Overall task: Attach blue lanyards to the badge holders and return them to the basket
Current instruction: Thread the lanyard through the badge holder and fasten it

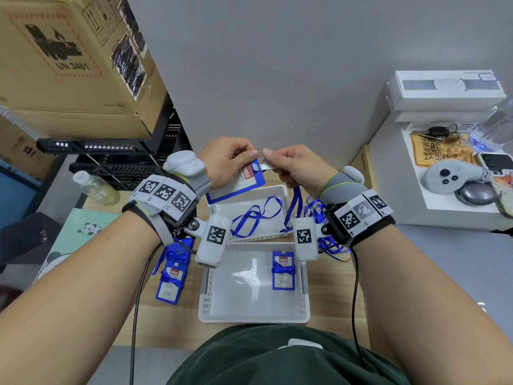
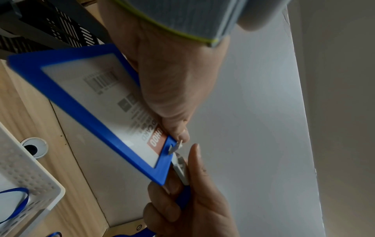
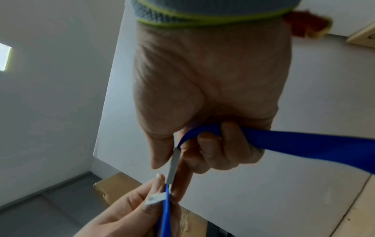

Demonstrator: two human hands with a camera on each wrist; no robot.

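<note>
My left hand [image 1: 248,157] pinches the top of a blue-framed badge holder [image 1: 244,180], held up above the far basket. Right beside it, my right hand [image 1: 270,162] pinches the metal clip [image 1: 267,167] of a blue lanyard [image 1: 296,204], whose strap hangs down from that hand. In the left wrist view the clip [image 2: 179,168] meets the holder's [image 2: 91,99] top slot, where a clear tab [image 2: 175,146] pokes through. The right wrist view shows my fingers [image 3: 213,149] curled round the strap [image 3: 304,144]. The near white basket [image 1: 254,315] holds one badge holder wrapped in its lanyard [image 1: 283,270].
The far white basket [image 1: 283,193] holds a loose lanyard [image 1: 255,218]. More lanyards [image 1: 319,212] lie to its right, and wrapped badge holders [image 1: 172,273] to the near basket's left. A plastic bottle [image 1: 95,187], black crates [image 1: 125,162] and a cardboard box [image 1: 77,65] stand left; white boxes with gadgets [image 1: 449,168] stand right.
</note>
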